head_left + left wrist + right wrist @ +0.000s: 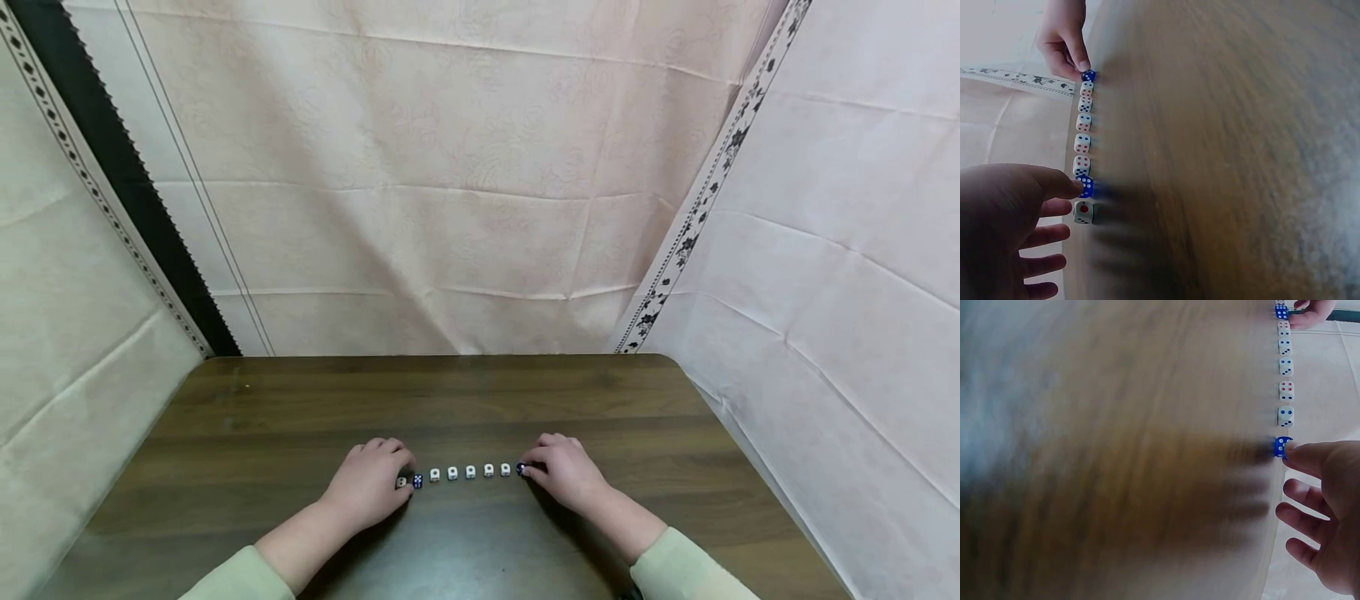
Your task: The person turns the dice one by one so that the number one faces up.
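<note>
A row of small dice runs across the table. My left hand [371, 483] pinches a blue die [1085, 186] with white pips near the row's left end, the thumb on its near face. Just left of that die, under the same hand, sits a white die [1084, 212] showing one red pip. At the row's right end, my right hand [566, 471] pinches another blue die [1281, 447] between thumb and forefinger. Several white dice [470, 472] with red and blue pips stand between the two blue ones, spaced slightly apart. The other fingers of both hands are spread.
The dice stand on a brown wood-grain table [480, 400]. Behind it hangs a pale creased cloth [450, 167], with further white cloth [840, 250] at the right side. A dark band [127, 167] runs down the cloth at the left.
</note>
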Action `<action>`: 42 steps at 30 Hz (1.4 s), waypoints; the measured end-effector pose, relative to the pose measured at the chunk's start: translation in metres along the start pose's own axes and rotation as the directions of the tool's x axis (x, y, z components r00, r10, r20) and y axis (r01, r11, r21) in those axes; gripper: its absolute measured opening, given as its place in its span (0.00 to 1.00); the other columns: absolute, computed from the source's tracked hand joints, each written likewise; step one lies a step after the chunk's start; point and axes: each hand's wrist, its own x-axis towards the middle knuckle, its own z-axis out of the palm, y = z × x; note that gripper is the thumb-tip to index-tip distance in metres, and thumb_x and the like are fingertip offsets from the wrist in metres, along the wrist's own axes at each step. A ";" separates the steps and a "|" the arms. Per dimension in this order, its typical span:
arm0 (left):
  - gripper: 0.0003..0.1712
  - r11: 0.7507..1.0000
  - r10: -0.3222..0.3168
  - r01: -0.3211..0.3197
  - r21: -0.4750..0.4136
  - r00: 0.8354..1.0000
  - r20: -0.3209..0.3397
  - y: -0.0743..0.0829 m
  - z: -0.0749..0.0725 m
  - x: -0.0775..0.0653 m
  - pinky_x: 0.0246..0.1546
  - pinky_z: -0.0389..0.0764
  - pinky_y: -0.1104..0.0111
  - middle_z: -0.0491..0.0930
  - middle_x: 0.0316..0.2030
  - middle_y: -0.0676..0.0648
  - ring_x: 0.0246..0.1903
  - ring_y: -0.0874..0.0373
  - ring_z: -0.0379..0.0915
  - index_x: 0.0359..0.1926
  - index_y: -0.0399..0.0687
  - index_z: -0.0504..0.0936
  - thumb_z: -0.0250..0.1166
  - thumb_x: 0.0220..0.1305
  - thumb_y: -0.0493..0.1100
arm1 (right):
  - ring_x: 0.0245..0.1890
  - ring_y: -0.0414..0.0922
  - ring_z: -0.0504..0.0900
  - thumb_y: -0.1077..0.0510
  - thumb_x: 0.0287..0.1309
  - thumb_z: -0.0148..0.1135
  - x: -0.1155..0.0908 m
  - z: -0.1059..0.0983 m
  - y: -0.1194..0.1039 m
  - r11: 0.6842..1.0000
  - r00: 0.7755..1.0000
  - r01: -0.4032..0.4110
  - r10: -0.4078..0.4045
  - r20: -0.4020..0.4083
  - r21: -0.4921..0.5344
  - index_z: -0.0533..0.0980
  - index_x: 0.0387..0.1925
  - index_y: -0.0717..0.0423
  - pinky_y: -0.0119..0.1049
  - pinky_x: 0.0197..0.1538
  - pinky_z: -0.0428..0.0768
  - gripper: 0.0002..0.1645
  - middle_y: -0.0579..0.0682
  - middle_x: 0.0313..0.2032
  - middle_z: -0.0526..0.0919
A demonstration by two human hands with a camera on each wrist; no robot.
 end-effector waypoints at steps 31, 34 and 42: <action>0.06 1.000 0.010 -0.010 -0.023 1.000 0.004 0.008 0.011 0.007 0.52 0.74 0.47 0.79 0.42 0.51 0.49 0.48 0.75 0.33 0.54 0.80 0.71 0.59 0.46 | 0.35 0.39 0.76 0.54 0.58 0.71 0.001 0.001 0.001 1.000 1.000 -0.008 0.008 0.000 -0.010 0.87 0.38 0.46 0.43 0.42 0.73 0.06 0.39 0.32 0.78; 0.06 1.000 0.008 -0.008 -0.027 1.000 0.009 0.008 0.011 0.007 0.52 0.74 0.47 0.79 0.42 0.51 0.50 0.48 0.75 0.33 0.54 0.81 0.71 0.60 0.46 | 0.35 0.39 0.77 0.53 0.58 0.71 0.001 0.002 0.001 1.000 1.000 -0.008 0.008 0.001 -0.012 0.87 0.38 0.46 0.42 0.42 0.73 0.06 0.38 0.32 0.78; 0.05 0.999 -0.006 0.007 -0.043 1.000 0.019 0.007 0.011 0.009 0.51 0.74 0.48 0.79 0.41 0.52 0.48 0.49 0.75 0.34 0.54 0.82 0.70 0.60 0.46 | 0.36 0.38 0.76 0.52 0.60 0.70 0.001 0.001 0.001 1.000 0.999 -0.024 0.024 0.029 -0.006 0.87 0.39 0.45 0.43 0.43 0.74 0.06 0.38 0.33 0.78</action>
